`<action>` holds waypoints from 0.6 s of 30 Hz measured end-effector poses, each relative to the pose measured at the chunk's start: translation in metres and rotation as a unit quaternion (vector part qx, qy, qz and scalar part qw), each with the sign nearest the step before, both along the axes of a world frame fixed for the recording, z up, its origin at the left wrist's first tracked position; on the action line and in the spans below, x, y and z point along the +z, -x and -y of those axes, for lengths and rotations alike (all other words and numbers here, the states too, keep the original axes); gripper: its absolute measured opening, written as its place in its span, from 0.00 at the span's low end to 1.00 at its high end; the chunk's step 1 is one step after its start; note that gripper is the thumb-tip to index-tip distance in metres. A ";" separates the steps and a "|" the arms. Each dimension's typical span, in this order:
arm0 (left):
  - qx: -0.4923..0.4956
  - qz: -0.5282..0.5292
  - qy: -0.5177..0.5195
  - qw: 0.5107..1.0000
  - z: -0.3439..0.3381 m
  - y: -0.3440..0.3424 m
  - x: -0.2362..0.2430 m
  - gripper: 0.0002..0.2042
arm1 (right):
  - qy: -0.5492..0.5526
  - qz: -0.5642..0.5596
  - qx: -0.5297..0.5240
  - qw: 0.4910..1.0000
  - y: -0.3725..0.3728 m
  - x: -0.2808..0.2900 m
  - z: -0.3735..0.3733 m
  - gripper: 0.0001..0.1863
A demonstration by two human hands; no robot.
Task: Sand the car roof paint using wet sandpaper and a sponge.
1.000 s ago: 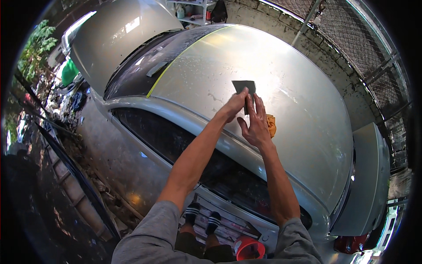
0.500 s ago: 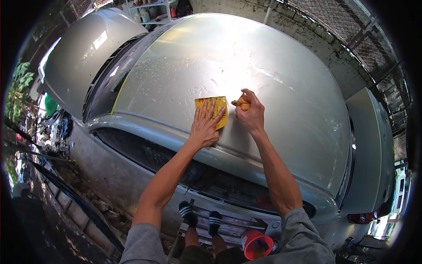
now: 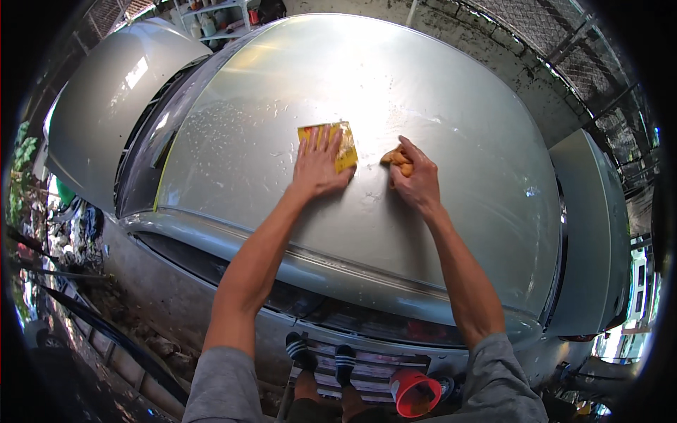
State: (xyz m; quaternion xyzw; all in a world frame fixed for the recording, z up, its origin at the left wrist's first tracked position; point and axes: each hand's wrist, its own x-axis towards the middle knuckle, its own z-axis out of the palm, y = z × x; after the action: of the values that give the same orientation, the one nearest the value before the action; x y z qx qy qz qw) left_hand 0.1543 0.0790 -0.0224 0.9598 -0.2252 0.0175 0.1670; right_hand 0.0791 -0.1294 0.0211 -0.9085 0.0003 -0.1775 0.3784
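Note:
My left hand (image 3: pixel 321 166) lies flat with fingers spread on a yellow sheet of sandpaper (image 3: pixel 346 151), pressing it against the car's silvery roof (image 3: pixel 479 190). Dark printing shows on the sheet's upper side; its underside is hidden. To the right, my right hand (image 3: pixel 419 176) is closed around a crumpled orange-brown rag or sponge (image 3: pixel 399 162), just over the roof. Water drops and wet streaks dot the metal around and left of the sheet.
A raised silver panel (image 3: pixel 134 92) stands at the left, beyond the windshield. Below, my feet rest on a slatted wooden bench (image 3: pixel 324 366) beside a red bucket (image 3: pixel 415 392). Shelves with bottles (image 3: pixel 211 21) stand at the back, and a concrete wall (image 3: pixel 486 56) runs behind the car.
My left hand has slid the sandpaper farther in over the roof, away from the near edge. My right hand, still holding the orange-brown rag or sponge, has shifted a little to the right.

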 end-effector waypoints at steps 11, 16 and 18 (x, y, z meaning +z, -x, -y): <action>-0.096 0.065 0.015 0.993 -0.006 -0.037 -0.003 0.27 | 0.086 0.060 -0.007 0.994 -0.005 -0.040 0.023 0.32; -0.186 0.047 0.005 0.981 -0.018 0.039 -0.007 0.28 | 0.169 0.063 -0.115 0.977 0.005 -0.045 0.040 0.35; -0.198 0.049 0.005 0.979 -0.013 0.030 -0.007 0.28 | 0.182 0.024 -0.105 0.977 0.006 -0.045 0.040 0.36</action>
State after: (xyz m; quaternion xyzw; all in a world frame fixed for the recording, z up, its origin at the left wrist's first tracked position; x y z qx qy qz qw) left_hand 0.1239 0.0922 -0.0293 0.8931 -0.4189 0.0320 0.1607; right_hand 0.0728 -0.1689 -0.0236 -0.9525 0.0543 -0.2349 0.1858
